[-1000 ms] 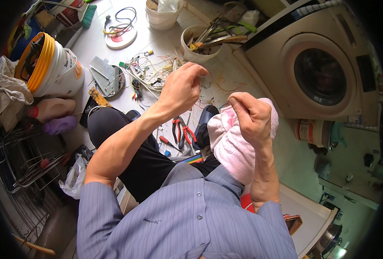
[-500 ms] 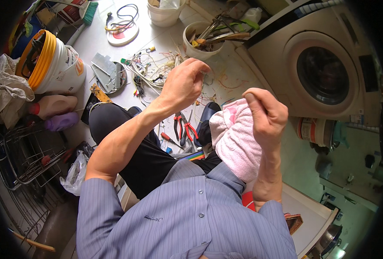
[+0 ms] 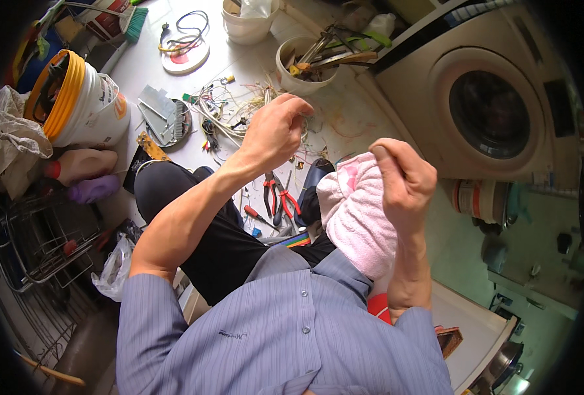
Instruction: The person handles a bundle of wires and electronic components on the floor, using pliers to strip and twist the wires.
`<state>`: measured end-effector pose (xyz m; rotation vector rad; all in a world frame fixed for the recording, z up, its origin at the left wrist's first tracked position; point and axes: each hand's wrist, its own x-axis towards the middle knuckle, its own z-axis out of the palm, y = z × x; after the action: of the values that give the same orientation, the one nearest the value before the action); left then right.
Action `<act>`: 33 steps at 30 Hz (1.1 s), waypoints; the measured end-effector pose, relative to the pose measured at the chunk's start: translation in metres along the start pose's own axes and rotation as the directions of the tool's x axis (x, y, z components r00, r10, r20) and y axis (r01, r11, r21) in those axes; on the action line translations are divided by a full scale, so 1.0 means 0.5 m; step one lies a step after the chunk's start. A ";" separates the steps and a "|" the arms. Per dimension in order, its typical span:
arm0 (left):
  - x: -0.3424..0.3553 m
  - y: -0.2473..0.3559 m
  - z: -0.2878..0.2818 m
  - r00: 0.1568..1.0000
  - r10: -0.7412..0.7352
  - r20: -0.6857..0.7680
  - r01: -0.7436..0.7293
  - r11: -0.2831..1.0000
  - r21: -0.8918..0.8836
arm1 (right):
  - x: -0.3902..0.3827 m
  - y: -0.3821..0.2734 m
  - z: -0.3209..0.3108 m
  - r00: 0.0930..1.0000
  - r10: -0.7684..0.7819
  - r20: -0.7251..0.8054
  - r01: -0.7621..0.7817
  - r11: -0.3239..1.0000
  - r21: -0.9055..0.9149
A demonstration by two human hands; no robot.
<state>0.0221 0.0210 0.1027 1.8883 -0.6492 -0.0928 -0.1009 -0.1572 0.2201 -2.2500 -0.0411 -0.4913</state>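
Observation:
My left hand (image 3: pixel 275 130) is raised over the floor in front of me, its fingers curled and pressed together; whatever they pinch is too small or hidden. A loose heap of cables and wires (image 3: pixel 222 108) lies beyond it. My right hand (image 3: pixel 405 176) is closed as well, thumb against bent fingers, and I cannot make out anything in its grip. Beside and partly behind that hand, a pink towel (image 3: pixel 356 220) drapes over my right knee. Between my feet lie red-handled pliers (image 3: pixel 288 199), another red-and-black tool (image 3: pixel 269 187) and a red-handled screwdriver (image 3: pixel 257 213).
A white bucket of tools (image 3: pixel 302 82) stands ahead, near the washing machine (image 3: pixel 410 99) on the right. To the left are a white and yellow bucket (image 3: pixel 97 108), bottles (image 3: pixel 91 164) and a wire rack (image 3: pixel 41 243). A grey metal part (image 3: pixel 160 112) lies left of the wires.
Both hands keep nearly the same pose and place. The whole view has shifted very slightly; nothing is visibly taken up or let go.

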 end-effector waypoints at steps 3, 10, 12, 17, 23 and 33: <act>0.005 -0.007 -0.006 0.990 -0.057 0.132 0.047 0.996 0.080 | 0.015 0.001 0.000 0.999 -0.043 0.008 0.043 0.999 -0.013; -0.006 0.007 0.006 0.682 0.105 0.724 0.163 0.943 -0.291 | 0.025 -0.005 0.004 1.000 0.000 -0.023 0.001 1.000 0.015; -0.004 0.002 0.007 0.648 0.034 0.760 0.177 0.965 -0.195 | 0.028 -0.004 -0.002 0.995 0.022 -0.101 -0.018 0.999 0.034; 0.011 -0.022 0.019 0.708 -0.132 0.694 0.345 0.922 -0.176 | 0.001 0.068 -0.078 0.938 0.151 -0.311 -0.127 0.987 0.094; 0.024 0.028 0.004 0.725 -0.191 0.662 0.400 0.899 -0.178 | -0.110 0.109 -0.200 0.884 0.398 -0.247 -0.403 0.915 0.032; 0.037 0.037 0.033 0.770 -0.241 0.591 0.515 0.781 -0.354 | -0.170 -0.018 -0.097 0.981 -0.010 0.193 0.073 0.944 -0.322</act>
<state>0.0247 -0.0066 0.1162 1.4453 -0.4974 -0.9937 -0.1975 -0.1755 0.2245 -2.6242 -0.1126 -0.3218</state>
